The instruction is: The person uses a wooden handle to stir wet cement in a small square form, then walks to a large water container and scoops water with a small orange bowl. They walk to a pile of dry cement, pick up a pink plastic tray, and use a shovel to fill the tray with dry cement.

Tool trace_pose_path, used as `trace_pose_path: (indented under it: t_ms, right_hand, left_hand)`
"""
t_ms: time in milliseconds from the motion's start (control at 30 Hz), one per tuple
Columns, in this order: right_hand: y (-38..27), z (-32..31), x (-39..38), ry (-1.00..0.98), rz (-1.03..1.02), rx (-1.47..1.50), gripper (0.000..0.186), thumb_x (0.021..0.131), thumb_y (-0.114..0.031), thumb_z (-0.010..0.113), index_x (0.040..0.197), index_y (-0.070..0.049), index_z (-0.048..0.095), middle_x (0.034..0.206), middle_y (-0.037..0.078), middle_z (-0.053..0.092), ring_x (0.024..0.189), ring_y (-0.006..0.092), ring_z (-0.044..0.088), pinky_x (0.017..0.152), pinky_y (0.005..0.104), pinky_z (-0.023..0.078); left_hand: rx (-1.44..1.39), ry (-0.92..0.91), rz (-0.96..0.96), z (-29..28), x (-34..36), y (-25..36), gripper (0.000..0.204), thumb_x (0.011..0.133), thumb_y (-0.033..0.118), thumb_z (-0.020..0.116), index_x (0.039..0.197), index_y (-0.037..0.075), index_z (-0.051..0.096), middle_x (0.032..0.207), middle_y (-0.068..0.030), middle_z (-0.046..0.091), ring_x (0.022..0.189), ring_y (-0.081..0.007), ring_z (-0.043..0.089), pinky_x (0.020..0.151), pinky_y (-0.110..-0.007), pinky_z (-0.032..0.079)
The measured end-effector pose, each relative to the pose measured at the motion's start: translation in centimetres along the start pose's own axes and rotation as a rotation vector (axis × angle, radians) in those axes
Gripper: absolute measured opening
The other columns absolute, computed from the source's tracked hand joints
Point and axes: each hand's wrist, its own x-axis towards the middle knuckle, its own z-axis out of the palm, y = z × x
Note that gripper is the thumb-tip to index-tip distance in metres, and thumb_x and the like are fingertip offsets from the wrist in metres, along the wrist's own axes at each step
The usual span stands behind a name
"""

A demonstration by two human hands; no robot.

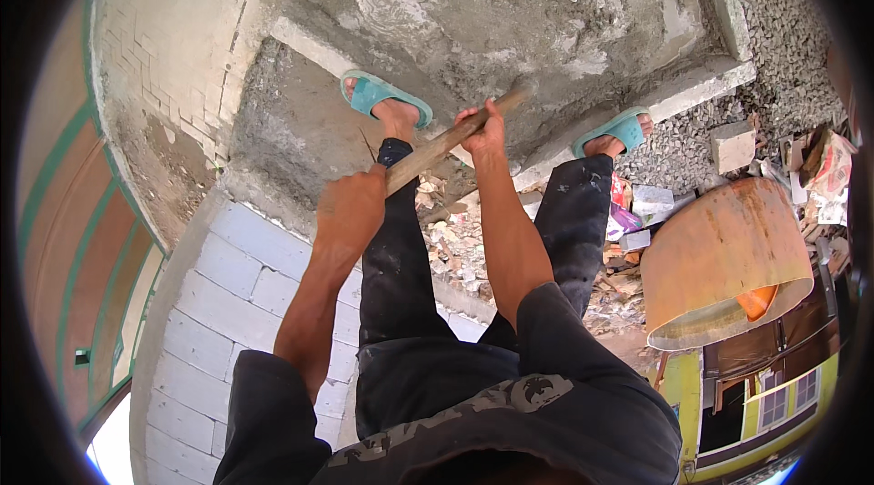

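Both my hands grip one long wooden tool handle (428, 157), which slants up and to the right across my legs. My left hand (353, 203) is wrapped round its near end, close to my left knee. Farther up, my right hand (484, 130) closes round it between my sandalled feet. The far end of the handle reaches grey wet mortar (583, 48); the tool's head cannot be made out there, so its kind is unclear. The mortar lies in a shallow bed with a raised concrete edging (674, 94), and my teal sandals (387, 98) stand at that edging.
Grey gravel (783, 21) lies beyond the edging at right, with a loose block (732, 146) on it. A large rusty orange drum (728, 257) lies among rubble at lower right. A pale block wall (228, 303) stands at lower left, near a cracked plastered surface (173, 39).
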Motion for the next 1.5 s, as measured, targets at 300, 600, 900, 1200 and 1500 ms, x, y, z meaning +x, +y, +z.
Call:
trace_pose_path:
  t_ms: [300,600,900,1200,1500]
  right_hand:
    - [14.3,6.8,0.4,-0.248,0.146,-0.106,0.009,0.094,-0.01,0.06,0.092,-0.007,0.052,0.086,0.006,0.054,0.079,0.0232,0.054,0.083,0.0469,0.049]
    - [1.0,0.6,-6.8,-0.271,-0.266,-0.273,0.004,0.092,-0.008,0.054,0.089,-0.007,0.052,0.081,0.006,0.052,0.075,0.0226,0.055,0.08,0.05,0.048]
    - [-12.5,-0.4,-6.8,-0.076,-0.383,-0.239,0.009,0.082,-0.009,0.047,0.074,-0.007,0.042,0.066,0.006,0.044,0.061,0.0205,0.045,0.062,0.0388,0.046]
    - [7.5,8.7,-1.6,-0.324,0.047,0.008,0.01,0.084,-0.007,0.046,0.074,-0.005,0.044,0.066,0.009,0.046,0.061,0.0229,0.048,0.066,0.0409,0.049]
    - [9.7,9.7,-5.9,-0.242,-0.092,-0.507,0.008,0.087,-0.007,0.05,0.08,-0.006,0.046,0.074,0.009,0.047,0.068,0.0247,0.05,0.074,0.0479,0.05]
  left_hand:
    - [0.06,0.163,-0.117,-1.0,0.6,-20.8,0.015,0.078,0.01,0.07,0.091,0.011,0.063,0.075,-0.0125,0.067,0.074,-0.0331,0.067,0.073,-0.046,0.051]
    - [-0.272,0.154,0.127,7.9,1.1,-10.7,0.024,0.073,0.007,0.072,0.096,0.011,0.063,0.082,-0.0098,0.069,0.08,-0.0323,0.067,0.071,-0.045,0.051]
    - [-0.292,0.31,0.273,6.1,2.4,1.5,0.01,0.081,0.009,0.062,0.09,0.006,0.067,0.068,-0.0121,0.067,0.064,-0.0259,0.069,0.058,-0.038,0.053]
    - [0.233,0.439,0.05,-3.1,0.4,-12.5,0.008,0.085,0.013,0.061,0.092,0.013,0.064,0.078,-0.0072,0.069,0.076,-0.0254,0.069,0.07,-0.038,0.052]
    - [-0.249,0.235,-0.231,7.3,-3.7,-13.2,0.025,0.078,0.016,0.073,0.098,0.012,0.059,0.083,-0.0124,0.069,0.078,-0.0366,0.068,0.069,-0.049,0.052]
